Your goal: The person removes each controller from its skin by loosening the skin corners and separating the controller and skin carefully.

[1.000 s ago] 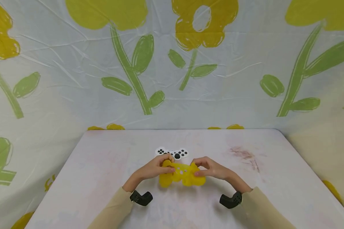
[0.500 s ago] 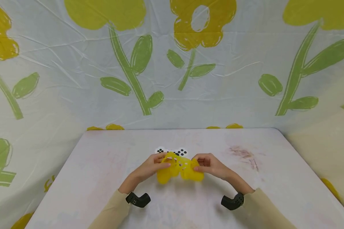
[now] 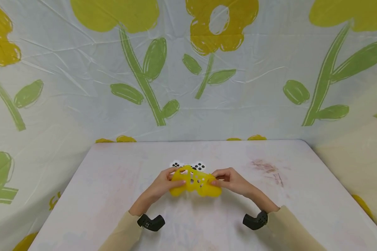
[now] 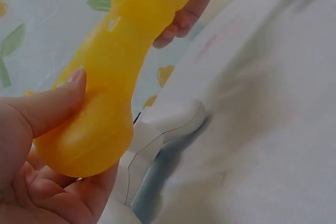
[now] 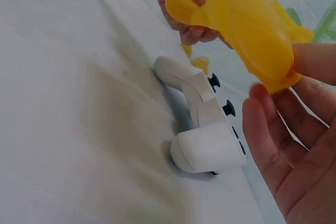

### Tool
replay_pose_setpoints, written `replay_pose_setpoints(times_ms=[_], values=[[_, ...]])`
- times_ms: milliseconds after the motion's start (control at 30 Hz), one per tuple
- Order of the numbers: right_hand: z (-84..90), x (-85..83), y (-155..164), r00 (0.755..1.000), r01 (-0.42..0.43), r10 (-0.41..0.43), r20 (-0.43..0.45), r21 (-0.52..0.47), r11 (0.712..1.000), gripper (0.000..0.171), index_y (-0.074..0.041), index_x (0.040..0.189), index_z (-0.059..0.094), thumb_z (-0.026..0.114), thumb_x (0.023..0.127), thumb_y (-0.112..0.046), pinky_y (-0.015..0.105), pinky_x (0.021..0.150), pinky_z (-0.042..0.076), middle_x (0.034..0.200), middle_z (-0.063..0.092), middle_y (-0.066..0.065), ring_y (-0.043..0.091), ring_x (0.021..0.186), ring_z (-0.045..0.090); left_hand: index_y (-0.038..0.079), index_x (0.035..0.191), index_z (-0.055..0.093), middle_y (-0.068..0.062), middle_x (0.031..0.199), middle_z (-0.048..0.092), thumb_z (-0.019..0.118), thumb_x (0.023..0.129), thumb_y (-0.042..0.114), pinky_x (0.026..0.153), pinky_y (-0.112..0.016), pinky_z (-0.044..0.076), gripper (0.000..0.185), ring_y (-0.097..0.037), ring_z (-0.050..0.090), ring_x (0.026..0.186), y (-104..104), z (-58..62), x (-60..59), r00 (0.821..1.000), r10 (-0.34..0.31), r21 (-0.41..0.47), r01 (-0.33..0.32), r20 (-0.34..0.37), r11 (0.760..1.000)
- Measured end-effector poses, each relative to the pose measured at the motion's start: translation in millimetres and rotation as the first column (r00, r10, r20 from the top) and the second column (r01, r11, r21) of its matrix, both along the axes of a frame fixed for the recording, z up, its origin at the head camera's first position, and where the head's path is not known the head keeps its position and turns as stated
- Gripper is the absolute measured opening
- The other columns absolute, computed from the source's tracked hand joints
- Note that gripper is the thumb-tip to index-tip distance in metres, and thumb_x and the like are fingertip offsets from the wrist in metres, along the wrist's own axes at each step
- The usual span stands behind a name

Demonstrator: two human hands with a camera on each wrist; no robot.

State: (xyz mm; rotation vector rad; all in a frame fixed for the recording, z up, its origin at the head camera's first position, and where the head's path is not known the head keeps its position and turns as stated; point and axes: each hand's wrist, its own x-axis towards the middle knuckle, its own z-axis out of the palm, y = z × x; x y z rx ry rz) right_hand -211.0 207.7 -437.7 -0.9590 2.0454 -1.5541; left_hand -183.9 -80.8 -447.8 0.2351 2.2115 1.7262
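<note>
Two hands [image 3: 163, 184] [image 3: 232, 180] gripping yellow cover [image 3: 194, 181], long axis left-right.

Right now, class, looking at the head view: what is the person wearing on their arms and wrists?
Both arms wear long beige sleeves, the left sleeve and the right sleeve. Under each wrist sits a small black angled device, one at the left wrist and one at the right wrist. The hands are bare, with no gloves or rings visible.
</note>
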Motion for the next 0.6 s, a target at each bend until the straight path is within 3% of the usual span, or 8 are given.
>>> replay_pose_setpoints(times_ms=[167, 300, 433, 600], values=[[0.1, -3.2, 3.6, 0.996, -0.086, 0.085, -0.009, -0.004, 0.996, 0.024, 0.002, 0.105, 0.066, 0.048, 0.101, -0.013, 0.023, 0.079, 0.052, 0.115, 0.059, -0.002, 0.007, 0.094, 0.057, 0.009, 0.135, 0.053, -0.014, 0.116, 0.067, 0.070, 0.088, 0.022, 0.081, -0.023, 0.053, 0.052, -0.013, 0.062, 0.087, -4.1, 0.2, -0.1, 0.999, 0.040, 0.025, -0.040, -0.013, 0.999], [-1.9, -3.8, 8.0, 0.984, -0.162, 0.165, 0.072, -0.055, 0.985, 0.031, -0.008, 0.104, 0.068, 0.038, 0.104, -0.018, 0.027, 0.084, 0.049, 0.122, 0.053, -0.003, 0.007, 0.105, 0.053, 0.010, 0.136, 0.052, -0.014, 0.121, 0.064, 0.069, 0.089, 0.023, 0.082, -0.021, 0.053, 0.052, -0.013, 0.061, 0.090, -6.2, 1.0, 4.1, 1.000, -0.007, 0.041, 0.008, -0.027, 0.999], [-1.2, -3.1, 8.4, 0.960, -0.212, 0.233, 0.156, -0.139, 0.967, 0.040, -0.019, 0.105, 0.068, 0.028, 0.105, -0.019, 0.034, 0.096, 0.040, 0.110, 0.061, -0.009, 0.009, 0.107, 0.053, 0.006, 0.136, 0.048, -0.018, 0.122, 0.062, 0.068, 0.090, 0.021, 0.084, -0.020, 0.053, 0.053, -0.014, 0.063, 0.093, -5.8, 2.9, 6.7, 0.995, -0.076, 0.085, 0.081, -0.062, 0.993], [4.6, -2.0, 3.4, 0.959, -0.206, 0.241, 0.150, -0.218, 0.954, 0.041, -0.021, 0.098, 0.060, 0.020, 0.101, -0.017, 0.041, 0.096, 0.035, 0.095, 0.058, -0.011, 0.010, 0.097, 0.052, 0.001, 0.132, 0.046, -0.020, 0.121, 0.063, 0.070, 0.089, 0.019, 0.087, -0.023, 0.054, 0.052, -0.017, 0.065, 0.095, -0.5, 2.9, 6.7, 0.994, -0.045, 0.113, 0.057, -0.100, 0.992]])
